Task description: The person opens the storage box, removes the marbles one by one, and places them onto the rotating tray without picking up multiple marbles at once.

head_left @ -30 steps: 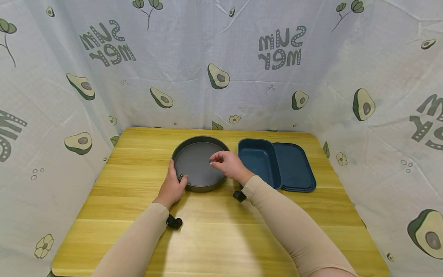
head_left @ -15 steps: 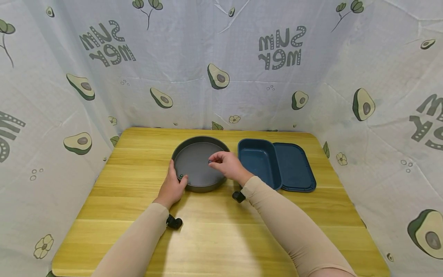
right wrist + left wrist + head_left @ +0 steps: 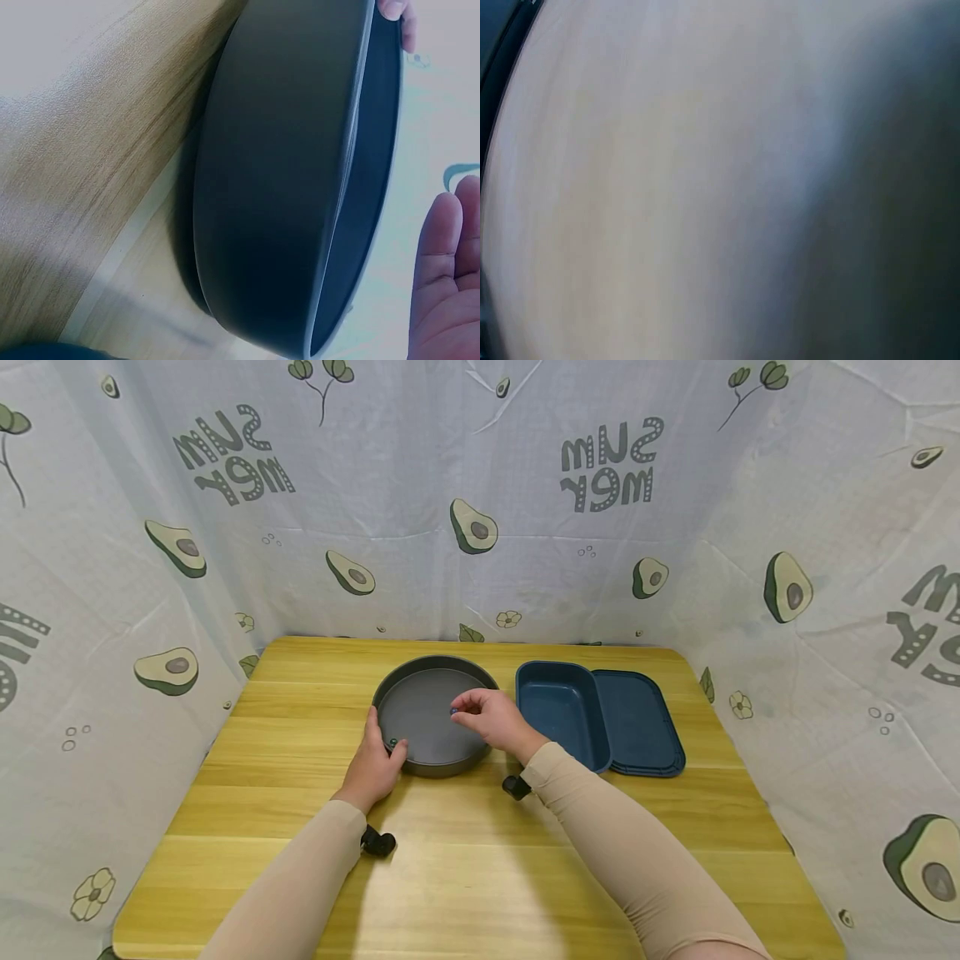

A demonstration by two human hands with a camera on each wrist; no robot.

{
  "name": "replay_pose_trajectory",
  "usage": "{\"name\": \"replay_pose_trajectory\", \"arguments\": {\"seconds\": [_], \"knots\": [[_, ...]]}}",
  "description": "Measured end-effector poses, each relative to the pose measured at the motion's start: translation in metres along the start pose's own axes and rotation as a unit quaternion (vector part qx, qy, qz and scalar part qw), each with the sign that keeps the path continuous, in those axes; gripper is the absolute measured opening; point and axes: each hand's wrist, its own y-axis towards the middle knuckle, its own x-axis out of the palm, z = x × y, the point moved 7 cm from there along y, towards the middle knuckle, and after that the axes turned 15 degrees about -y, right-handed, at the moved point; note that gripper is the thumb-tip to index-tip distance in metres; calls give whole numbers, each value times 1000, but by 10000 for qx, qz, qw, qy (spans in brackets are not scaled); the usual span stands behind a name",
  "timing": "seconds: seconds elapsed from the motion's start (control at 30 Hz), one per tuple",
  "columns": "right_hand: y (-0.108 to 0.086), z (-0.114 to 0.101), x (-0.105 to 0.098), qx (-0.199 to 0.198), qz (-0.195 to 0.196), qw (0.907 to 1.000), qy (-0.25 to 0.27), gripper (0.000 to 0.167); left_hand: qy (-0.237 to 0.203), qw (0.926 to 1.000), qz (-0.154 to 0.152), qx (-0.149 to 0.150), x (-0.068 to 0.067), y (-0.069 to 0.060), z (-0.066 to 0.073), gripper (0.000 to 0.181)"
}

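Note:
A round dark grey cake pan [image 3: 427, 697] lies flat on the table in the head view. My left hand [image 3: 371, 770] grips its left rim, thumb over the edge and fingers along the outer wall. Over the middle of the pan, my right hand [image 3: 495, 718] pinches a small dark blue thing [image 3: 453, 711], too small to name. Another tiny greenish thing [image 3: 393, 742] sits inside the pan near the left thumb. The right wrist view shows the pan's side wall [image 3: 277, 165] and fingers of my right hand [image 3: 450, 277]. The left wrist view is blurred.
Right of the pan stands a deep blue rectangular box [image 3: 558, 706], partly behind the right forearm. Its flat blue lid [image 3: 641, 722] lies against its right side. The wooden table [image 3: 450, 877] is enclosed by a printed curtain [image 3: 405, 468] at the back and sides.
My right hand has shifted very slightly left over the pan, and a bit more of the small blue thing shows. The left hand and the pan have stayed still.

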Motion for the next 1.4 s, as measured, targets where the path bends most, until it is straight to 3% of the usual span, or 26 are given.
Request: {"name": "replay_pose_trajectory", "arguments": {"seconds": [0.23,0.4,0.53,0.63,0.73,0.83,0.97,1.07,1.2,1.4], "knots": [[0,1,1,107,-141,9998,70,32,6,10000,28,69,1,3,-4,93],[-6,6,-12,302,-98,9995,-13,32,-2,9999,61,113,1,3,-4,93],[-12,18,-33,455,12,9982,-380,28,12,9999,60,85,1,2,-4,93],[-17,34,-47,577,-142,9942,-896,31,30,9999,74,72,1,2,-4,93],[-23,52,-58,671,-522,9834,-1601,33,21,10000,49,77,0,2,-2,93],[-31,71,-63,783,-1129,9647,-2246,32,30,10000,17,62,0,2,-1,93],[-40,89,-55,763,-1876,9353,-2903,29,31,10000,-18,32,-1,0,0,93],[-44,96,-46,636,-2150,9202,-3208,28,17,10000,-1,24,-1,1,-1,94],[-48,99,-35,495,-2336,9086,-3426,24,6,10000,6,30,-1,1,-2,94],[-49,98,-26,282,-2331,9025,-3610,19,8,10000,2,-10,-1,3,-5,95]]}}
